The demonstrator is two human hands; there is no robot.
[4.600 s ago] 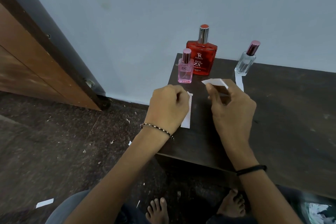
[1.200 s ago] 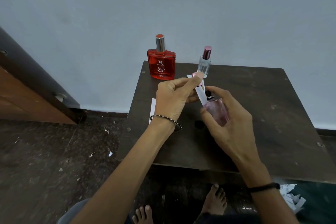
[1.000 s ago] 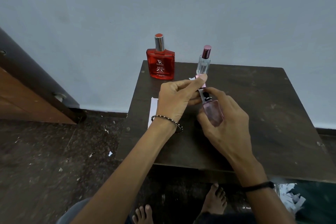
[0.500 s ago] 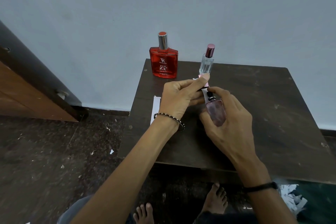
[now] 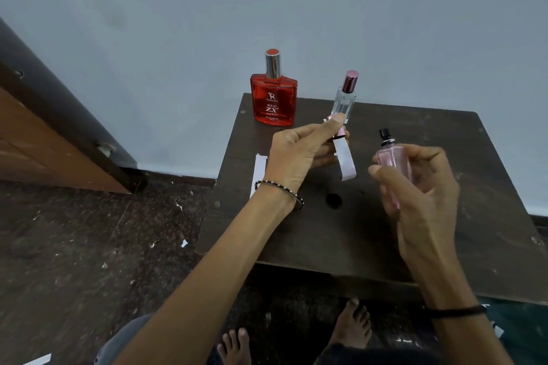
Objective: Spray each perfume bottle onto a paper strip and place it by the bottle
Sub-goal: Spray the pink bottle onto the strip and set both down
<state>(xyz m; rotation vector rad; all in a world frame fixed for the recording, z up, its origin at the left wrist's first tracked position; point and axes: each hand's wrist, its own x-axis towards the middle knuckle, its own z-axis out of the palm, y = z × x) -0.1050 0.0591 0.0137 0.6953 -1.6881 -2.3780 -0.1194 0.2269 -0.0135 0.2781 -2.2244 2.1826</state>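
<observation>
My right hand (image 5: 421,195) grips a small pink perfume bottle (image 5: 393,161) above the dark wooden table (image 5: 444,187); its black spray nozzle is bare and points up. My left hand (image 5: 299,154) pinches the pink cap (image 5: 338,130) together with a white paper strip (image 5: 345,161) that hangs down from the fingers. A red perfume bottle (image 5: 274,98) stands at the table's back left. To its right stands a clear bottle with a dark pink cap (image 5: 345,98). Another white strip (image 5: 259,172) lies at the table's left edge, partly behind my left wrist.
A pale wall rises right behind the table. A wooden door and frame (image 5: 44,133) stand at the left. Paper scraps (image 5: 184,243) dot the dark floor. My bare feet (image 5: 350,326) show below the table's front edge.
My hands have drawn apart: the right hand carried the pink bottle to the right and upright, and the left hand keeps the cap and strip. Earlier the bottle stood on the table.
</observation>
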